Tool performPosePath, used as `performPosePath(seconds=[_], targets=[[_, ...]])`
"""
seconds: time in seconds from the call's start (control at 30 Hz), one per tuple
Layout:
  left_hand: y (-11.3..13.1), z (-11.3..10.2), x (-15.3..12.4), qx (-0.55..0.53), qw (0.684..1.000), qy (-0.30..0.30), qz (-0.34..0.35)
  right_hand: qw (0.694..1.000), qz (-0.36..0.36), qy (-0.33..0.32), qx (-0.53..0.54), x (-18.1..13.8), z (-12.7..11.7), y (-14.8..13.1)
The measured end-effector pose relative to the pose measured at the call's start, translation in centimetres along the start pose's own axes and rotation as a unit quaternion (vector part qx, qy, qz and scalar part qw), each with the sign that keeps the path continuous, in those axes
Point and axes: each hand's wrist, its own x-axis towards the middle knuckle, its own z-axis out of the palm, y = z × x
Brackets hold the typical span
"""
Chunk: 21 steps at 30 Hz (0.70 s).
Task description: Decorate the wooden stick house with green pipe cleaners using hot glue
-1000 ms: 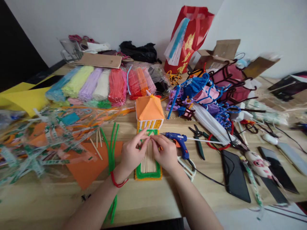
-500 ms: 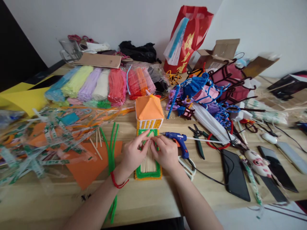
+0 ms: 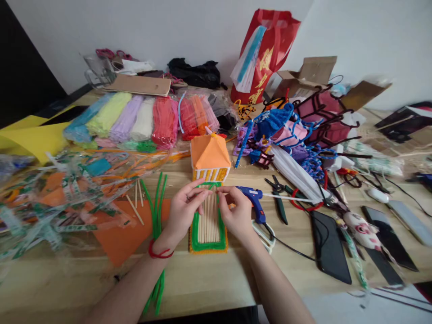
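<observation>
A small model house with an orange paper roof (image 3: 211,150) and striped yellow-and-white walls stands in the middle of the table. In front of it lies its base, a row of thin wooden sticks (image 3: 209,225) framed by green pipe cleaner (image 3: 208,246) with an orange edge. Over the upper part of this base, my left hand (image 3: 185,207) has thumb and index finger pinched together. My right hand (image 3: 236,210) is pinched too, close beside it on the right. Anything between the fingertips is too small to make out. A blue glue gun (image 3: 254,202) lies just beyond my right hand.
Loose green pipe cleaners (image 3: 158,216) and orange paper (image 3: 124,229) lie left, near plastic wrappers (image 3: 67,198). Pliers (image 3: 280,202), white-handled scissors (image 3: 265,236), the glue gun's cable and a phone (image 3: 329,247) lie right. Bundled pipe cleaners (image 3: 138,119) and a red bag (image 3: 266,58) stand behind.
My hands have moved slightly apart, uncovering more of the sticks between them. My right hand has turned, with its fingers bent. The model stays in place.
</observation>
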Motion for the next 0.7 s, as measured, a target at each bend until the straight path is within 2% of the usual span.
performPosePath(seconds=[0.1,0.2,0.33,0.47,0.6,0.7], targets=[[0.4,-0.2,0.3,-0.109,0.991,-0.012,-0.076,0.992,0.057,-0.049,0.099,-0.1,0.1,-0.5],[0.1,-0.3,0.3,-0.169,0.979,-0.035,-0.110,0.983,0.078,-0.063,0.151,-0.1,0.4,-0.7],[-0.4,-0.2,0.2,-0.172,0.977,-0.048,-0.114,0.987,0.075,-0.040,0.134,0.0,0.5,-0.7],[-0.3,-0.1,0.0,-0.138,0.985,-0.045,-0.094,0.985,0.088,-0.055,0.141,-0.1,0.2,-0.8],[-0.2,-0.1,0.0,-0.163,0.980,-0.047,-0.108,0.971,0.116,-0.063,0.201,-0.2,-0.2,-1.3],[-0.2,-0.2,0.1,-0.222,0.962,-0.069,-0.144,0.955,0.119,-0.087,0.258,0.0,-0.3,-1.6]])
